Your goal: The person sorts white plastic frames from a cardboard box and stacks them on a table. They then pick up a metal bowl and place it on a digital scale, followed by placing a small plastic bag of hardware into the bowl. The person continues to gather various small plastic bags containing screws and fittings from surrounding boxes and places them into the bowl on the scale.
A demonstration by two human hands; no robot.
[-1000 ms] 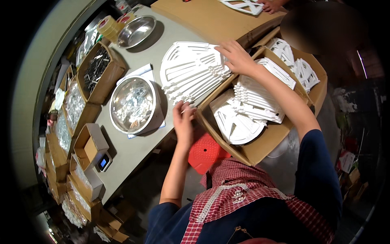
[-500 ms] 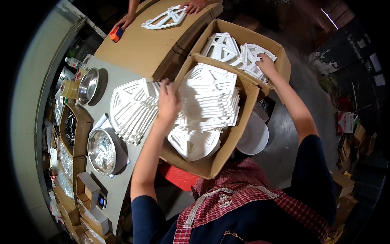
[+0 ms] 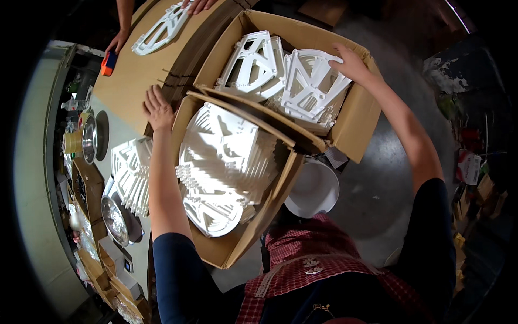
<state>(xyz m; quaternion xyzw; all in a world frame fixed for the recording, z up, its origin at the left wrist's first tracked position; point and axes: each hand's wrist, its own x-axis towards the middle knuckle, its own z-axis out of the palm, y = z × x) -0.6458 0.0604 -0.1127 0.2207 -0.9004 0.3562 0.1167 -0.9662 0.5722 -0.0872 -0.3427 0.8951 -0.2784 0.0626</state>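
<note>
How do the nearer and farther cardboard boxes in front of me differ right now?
In the near box, white parts mostly overlap like a fan; in the far box, they lie in two side-by-side piles. The right hand is at the far box's parts; the left forearm overlaps the near box's left side in view. Both are brown and open-topped.

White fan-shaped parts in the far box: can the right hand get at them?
Most likely yes: the right hand is at the edge of the white fan-shaped parts, and the far box is open above them.
</note>
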